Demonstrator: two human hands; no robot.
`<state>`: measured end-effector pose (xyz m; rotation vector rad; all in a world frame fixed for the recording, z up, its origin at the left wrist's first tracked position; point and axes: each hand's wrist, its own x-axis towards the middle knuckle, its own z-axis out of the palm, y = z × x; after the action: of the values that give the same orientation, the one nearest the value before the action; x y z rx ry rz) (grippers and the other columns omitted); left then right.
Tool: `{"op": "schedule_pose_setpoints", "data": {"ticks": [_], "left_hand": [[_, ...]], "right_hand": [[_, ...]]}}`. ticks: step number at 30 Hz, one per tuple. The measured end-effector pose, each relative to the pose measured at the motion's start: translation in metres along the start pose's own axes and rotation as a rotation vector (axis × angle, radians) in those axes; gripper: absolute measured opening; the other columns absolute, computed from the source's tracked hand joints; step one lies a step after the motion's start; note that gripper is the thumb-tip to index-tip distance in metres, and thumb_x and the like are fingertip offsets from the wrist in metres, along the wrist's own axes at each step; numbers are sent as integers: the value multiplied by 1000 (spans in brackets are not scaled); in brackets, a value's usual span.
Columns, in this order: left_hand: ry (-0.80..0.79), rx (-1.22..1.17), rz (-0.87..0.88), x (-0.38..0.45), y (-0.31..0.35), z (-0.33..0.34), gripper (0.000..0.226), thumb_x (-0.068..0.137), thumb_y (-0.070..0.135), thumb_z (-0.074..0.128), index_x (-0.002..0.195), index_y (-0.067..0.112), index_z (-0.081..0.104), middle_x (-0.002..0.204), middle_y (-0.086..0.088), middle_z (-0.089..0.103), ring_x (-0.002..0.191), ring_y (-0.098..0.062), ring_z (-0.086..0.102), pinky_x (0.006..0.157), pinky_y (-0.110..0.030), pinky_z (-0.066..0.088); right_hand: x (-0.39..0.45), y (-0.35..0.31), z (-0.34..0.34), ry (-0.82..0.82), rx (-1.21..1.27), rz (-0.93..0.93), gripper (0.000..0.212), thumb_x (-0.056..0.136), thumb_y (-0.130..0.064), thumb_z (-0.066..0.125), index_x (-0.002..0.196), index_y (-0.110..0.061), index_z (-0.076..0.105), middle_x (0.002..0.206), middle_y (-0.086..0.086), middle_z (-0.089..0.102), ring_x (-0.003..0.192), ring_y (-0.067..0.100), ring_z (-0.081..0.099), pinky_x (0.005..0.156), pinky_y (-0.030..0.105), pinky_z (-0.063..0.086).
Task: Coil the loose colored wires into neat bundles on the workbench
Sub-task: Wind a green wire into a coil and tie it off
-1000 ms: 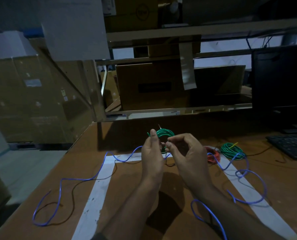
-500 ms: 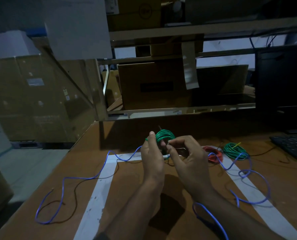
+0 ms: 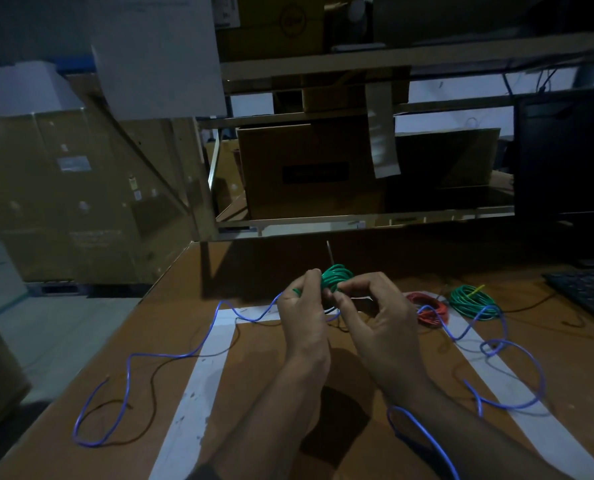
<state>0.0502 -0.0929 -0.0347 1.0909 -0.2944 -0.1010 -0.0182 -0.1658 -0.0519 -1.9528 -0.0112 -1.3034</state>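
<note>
Boxes: brown cardboard boxes are seen closed on the shelf in the upper centre; their contents cannot be told.
Green coil: held above the bench at the centre of the frame, between both hands.
Left hand: raised, grip pinched on the coil's left side.
Right hand: raised, fingers curled, grip pinched on the coil's right side.
Blue wire: spread loose across the bench.
Red coil, second green coil: laid side by side at centre right.

No legible text on the dim cardboard boxes or labels.
</note>
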Motion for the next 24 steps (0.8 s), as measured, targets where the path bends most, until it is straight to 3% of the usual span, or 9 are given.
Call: {"op": "schedule_pose_setpoints", "data": {"ticks": [6, 10, 12, 15, 19, 24], "left_hand": [[-38, -41, -18, 2, -4, -2, 17, 99, 23, 61, 92, 11, 70, 91, -12, 65, 90, -25, 62, 84, -43, 49], [-107, -95, -70, 3, -3, -3, 21, 98, 27, 62, 110, 17, 76, 117, -12, 72, 106, -26, 68, 90, -39, 54], [-148, -79, -81, 1, -1, -3, 23, 100, 28, 60, 108, 21, 80, 121, -9, 73, 114, -26, 67, 91, -36, 55], [-178, -47, -73, 0, 0, -2, 22, 100, 33, 60, 106, 29, 81, 124, -5, 72, 121, -27, 63, 100, -43, 52], [-171, -57, -114, 1, 3, -2, 20, 99, 34, 63, 104, 28, 82, 119, -5, 74, 111, -21, 67, 83, -32, 55], [-151, -53, -139, 2, 1, -3, 19, 95, 36, 68, 107, 29, 80, 123, -7, 72, 120, -30, 64, 103, -51, 52]], "right_hand": [[-1, 0, -1, -3, -12, -20, 15, 92, -7, 72, 105, -13, 67, 103, -6, 64, 99, 6, 65, 82, 17, 55], [1, 0, -2, 4, -25, -15, 16, 92, -7, 71, 106, -15, 67, 103, -7, 64, 100, 5, 65, 82, 13, 52], [2, 1, -3, 15, -8, -2, 18, 92, -7, 70, 107, -16, 67, 104, -8, 65, 101, 4, 65, 82, 13, 53], [4, 1, -5, 32, 24, 35, 16, 93, -8, 69, 107, -15, 68, 103, -8, 66, 101, 6, 66, 82, 15, 53], [5, 4, -7, 7, 113, 114, 14, 95, -10, 68, 108, -15, 68, 103, -5, 69, 100, 10, 69, 80, 21, 58], [12, 1, -14, 11, 268, 214, 14, 97, -10, 65, 111, -15, 67, 98, -1, 71, 89, 13, 72, 70, 22, 59]]}}
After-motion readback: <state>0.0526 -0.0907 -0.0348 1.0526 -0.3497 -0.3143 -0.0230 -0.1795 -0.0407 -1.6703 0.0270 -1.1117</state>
